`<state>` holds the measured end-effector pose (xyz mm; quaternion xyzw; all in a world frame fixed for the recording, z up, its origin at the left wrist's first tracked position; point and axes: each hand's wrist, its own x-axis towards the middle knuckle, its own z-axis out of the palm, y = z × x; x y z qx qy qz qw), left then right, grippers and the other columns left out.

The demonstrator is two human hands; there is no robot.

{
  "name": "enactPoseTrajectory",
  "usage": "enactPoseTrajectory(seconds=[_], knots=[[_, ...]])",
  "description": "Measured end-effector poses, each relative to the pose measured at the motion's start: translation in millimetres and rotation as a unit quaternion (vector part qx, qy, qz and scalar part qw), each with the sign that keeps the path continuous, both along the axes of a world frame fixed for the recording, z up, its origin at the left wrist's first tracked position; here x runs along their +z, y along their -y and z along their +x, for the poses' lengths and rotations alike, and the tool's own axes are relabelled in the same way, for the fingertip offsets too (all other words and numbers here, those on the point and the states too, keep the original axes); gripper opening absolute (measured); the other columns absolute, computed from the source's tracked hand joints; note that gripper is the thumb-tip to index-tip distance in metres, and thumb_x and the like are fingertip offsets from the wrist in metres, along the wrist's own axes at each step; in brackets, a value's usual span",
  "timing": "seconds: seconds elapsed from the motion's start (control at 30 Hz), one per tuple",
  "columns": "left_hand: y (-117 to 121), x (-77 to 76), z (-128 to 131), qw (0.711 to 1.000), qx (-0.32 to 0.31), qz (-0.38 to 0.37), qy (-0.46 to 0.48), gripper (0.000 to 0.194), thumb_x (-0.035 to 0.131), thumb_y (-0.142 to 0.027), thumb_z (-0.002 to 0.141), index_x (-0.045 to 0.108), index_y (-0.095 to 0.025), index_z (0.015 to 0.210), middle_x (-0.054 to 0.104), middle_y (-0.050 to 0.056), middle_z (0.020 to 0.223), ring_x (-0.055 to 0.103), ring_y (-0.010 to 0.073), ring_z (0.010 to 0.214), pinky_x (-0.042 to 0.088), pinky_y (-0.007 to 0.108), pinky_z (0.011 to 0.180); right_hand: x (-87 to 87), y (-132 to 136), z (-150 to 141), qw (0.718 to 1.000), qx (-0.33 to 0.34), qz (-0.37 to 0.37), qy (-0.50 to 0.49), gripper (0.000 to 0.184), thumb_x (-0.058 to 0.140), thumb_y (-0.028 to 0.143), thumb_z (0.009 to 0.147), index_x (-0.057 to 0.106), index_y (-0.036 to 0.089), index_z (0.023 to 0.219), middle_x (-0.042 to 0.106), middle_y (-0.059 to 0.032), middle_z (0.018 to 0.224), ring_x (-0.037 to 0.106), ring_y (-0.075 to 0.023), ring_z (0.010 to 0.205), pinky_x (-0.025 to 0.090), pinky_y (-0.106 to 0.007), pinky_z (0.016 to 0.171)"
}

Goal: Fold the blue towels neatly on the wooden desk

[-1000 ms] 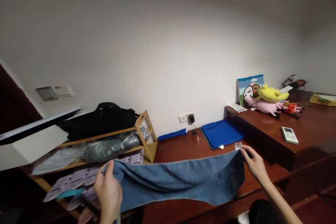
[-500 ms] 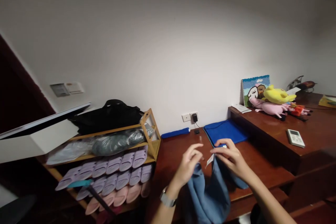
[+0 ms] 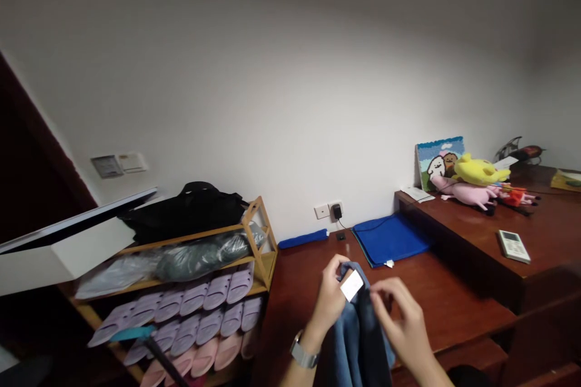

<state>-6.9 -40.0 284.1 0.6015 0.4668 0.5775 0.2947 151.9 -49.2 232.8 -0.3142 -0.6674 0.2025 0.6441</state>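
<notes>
A blue cloth (image 3: 347,338) hangs in folds in front of me, with a white label (image 3: 351,285) near its top edge. Its kind cannot be made out; the lower part runs out of view. My left hand (image 3: 330,296), a watch on its wrist, is closed round the upper left edge beside the label. At the upper right edge, the thumb and fingertips of my right hand (image 3: 403,314) pinch the cloth. Beyond the hands, a flat blue cloth (image 3: 393,239) with a small white tag lies on the brown wooden surface (image 3: 304,278).
On the left stands a wooden rack (image 3: 267,254) with purple slippers (image 3: 195,293), pink slippers (image 3: 206,357) and a black bag (image 3: 186,214). A raised wooden top (image 3: 481,230) at right holds plush toys (image 3: 476,184) and a remote control (image 3: 514,246). A black plug (image 3: 336,211) sits in the wall.
My left hand has moved right and closed on the blue cloth by the label. My right hand has shifted lower, leaving the label. The cloth hangs more gathered. The view has tilted slightly.
</notes>
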Motion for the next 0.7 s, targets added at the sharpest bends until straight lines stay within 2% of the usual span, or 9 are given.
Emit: enactPoseTrajectory(seconds=[0.1, 0.17, 0.27, 0.33, 0.43, 0.5, 0.57, 0.67, 0.7], knots=[[4, 6.6, 13, 0.998, -0.019, -0.035, 0.039, 0.031, 0.074, -0.048, 0.084, 0.056, -0.024, 0.079, 0.052, -0.007, 0.065, 0.047, 0.0117, 0.059, 0.041, 0.023, 0.057, -11.3, 19, -12, 0.995, 0.065, -0.065, 0.029, 0.029, 0.067, 0.039, 0.097, 0.069, 0.027, 0.123, 0.076, -0.0062, 0.107, 0.072, -0.0193, 0.087, 0.059, -0.029, 0.079], [10, 10.3, 19, 0.994, -0.035, -0.069, 0.079, 0.033, 0.075, -0.048, 0.084, 0.053, -0.024, 0.076, 0.05, -0.007, 0.066, 0.047, 0.0112, 0.059, 0.041, 0.023, 0.057, -15.5, 20, -18, 0.989, 0.081, -0.119, 0.013, 0.043, 0.071, 0.045, 0.094, 0.063, 0.026, 0.132, 0.077, -0.0068, 0.111, 0.074, -0.0197, 0.088, 0.06, -0.03, 0.079], [16, 11.7, 21, 0.984, -0.049, -0.109, 0.133, 0.036, 0.074, -0.051, 0.083, 0.052, -0.024, 0.076, 0.053, -0.006, 0.071, 0.05, 0.0116, 0.064, 0.043, 0.022, 0.06, -17.7, 13, -22, 0.977, 0.113, -0.18, -0.017, 0.059, 0.074, 0.053, 0.09, 0.058, 0.025, 0.139, 0.077, -0.0054, 0.107, 0.073, -0.0185, 0.082, 0.06, -0.029, 0.075], [18, 9.3, 18, 0.983, -0.045, -0.109, 0.143, 0.037, 0.075, -0.053, 0.083, 0.052, -0.024, 0.075, 0.053, -0.006, 0.072, 0.051, 0.0113, 0.066, 0.044, 0.021, 0.062, -16.5, 9, -22, 0.972, 0.13, -0.196, -0.024, 0.055, 0.073, 0.058, 0.089, 0.064, 0.024, 0.131, 0.077, -0.0044, 0.1, 0.071, -0.0184, 0.079, 0.059, -0.028, 0.074], [14, 4.7, 7, 0.987, -0.027, -0.087, 0.134, 0.039, 0.076, -0.053, 0.082, 0.052, -0.024, 0.074, 0.053, -0.006, 0.071, 0.055, 0.0113, 0.067, 0.046, 0.021, 0.064, -8.7, 5, -13, 0.972, 0.145, -0.188, -0.002, 0.042, 0.067, 0.063, 0.092, 0.076, 0.023, 0.104, 0.074, -0.0049, 0.092, 0.069, -0.0198, 0.083, 0.057, -0.029, 0.076], [9, 3.9, -8, 0.988, -0.025, -0.095, 0.121, 0.04, 0.076, -0.056, 0.081, 0.053, -0.024, 0.075, 0.058, -0.005, 0.071, 0.061, 0.0124, 0.065, 0.049, 0.022, 0.061, 2.0, 1, 2, 0.973, 0.146, -0.172, 0.043, 0.043, 0.066, 0.064, 0.092, 0.079, 0.023, 0.092, 0.072, -0.0054, 0.091, 0.067, -0.0211, 0.086, 0.056, -0.03, 0.078], [3, 6.1, -31, 0.989, -0.009, -0.102, 0.106, 0.043, 0.076, -0.061, 0.079, 0.054, -0.024, 0.077, 0.063, -0.004, 0.071, 0.066, 0.0145, 0.06, 0.052, 0.025, 0.058, 16.2, -6, 28, 0.964, 0.168, -0.169, 0.117, 0.043, 0.065, 0.065, 0.092, 0.08, 0.025, 0.09, 0.072, -0.0047, 0.089, 0.066, -0.0215, 0.087, 0.055, -0.03, 0.08], [-2, 14.0, -82, 0.991, 0.076, -0.067, 0.092, 0.047, 0.077, -0.065, 0.073, 0.056, -0.024, 0.078, 0.066, -0.005, 0.066, 0.069, 0.017, 0.056, 0.056, 0.027, 0.055, 36.9, -22, 85, 0.93, 0.217, -0.195, 0.222, 0.046, 0.06, 0.066, 0.094, 0.081, 0.026, 0.092, 0.076, -0.0037, 0.087, 0.068, -0.0218, 0.085, 0.057, -0.031, 0.082], [0, 17.0, -102, 0.988, 0.11, -0.054, 0.09, 0.047, 0.078, -0.065, 0.071, 0.057, -0.024, 0.078, 0.065, -0.005, 0.065, 0.069, 0.0173, 0.055, 0.056, 0.027, 0.054, 41.7, -29, 106, 0.925, 0.215, -0.2, 0.243, 0.049, 0.058, 0.069, 0.093, 0.081, 0.025, 0.089, 0.077, -0.0041, 0.086, 0.069, -0.0223, 0.084, 0.058, -0.032, 0.082]])
